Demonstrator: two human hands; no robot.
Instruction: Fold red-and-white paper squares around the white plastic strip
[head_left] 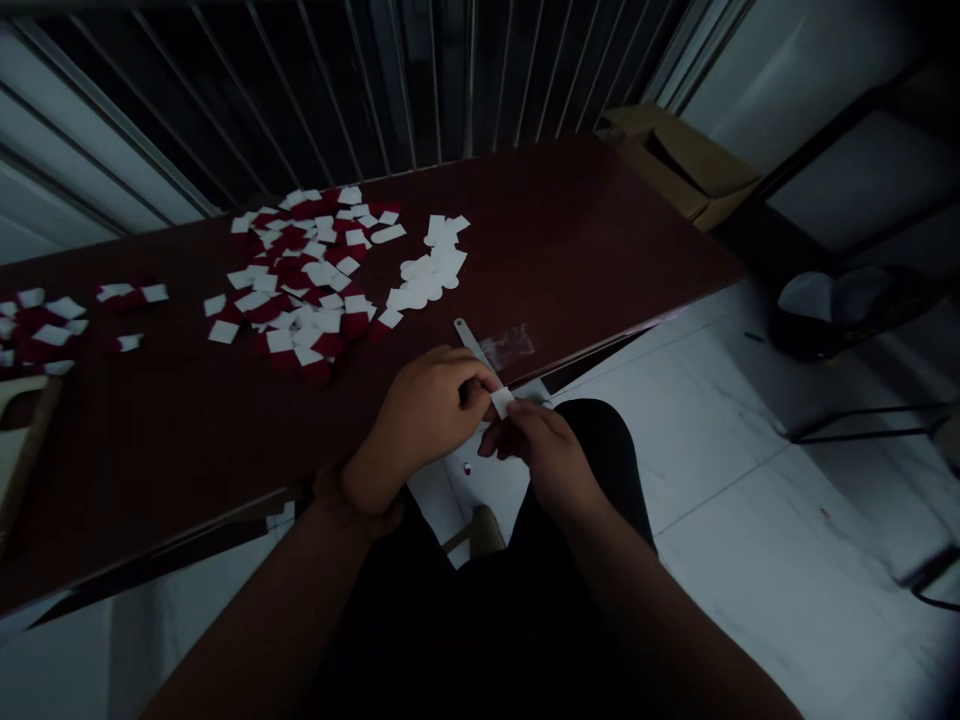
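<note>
My left hand [431,410] and my right hand [553,455] meet over the table's front edge, fingers closed in a pinch. Between their fingertips is a small white piece [502,402], flat and roughly square; whether it has a red part is hidden by the fingers. A thin metal strip like a ruler [466,334], with a hole at its end, lies just beyond my fingers. To the left, a loose heap of small red-and-white pieces [322,270] covers part of the table. White pieces with rounded ends [431,275] lie overlapping beside the heap.
The dark red table [570,220] runs along a barred railing [420,90]. Smaller groups of red-and-white pieces [52,325] and a light tray-like object [30,430] sit far left. An open cardboard box [675,165] stands at the right end. A tiny piece [467,468] lies below my hands.
</note>
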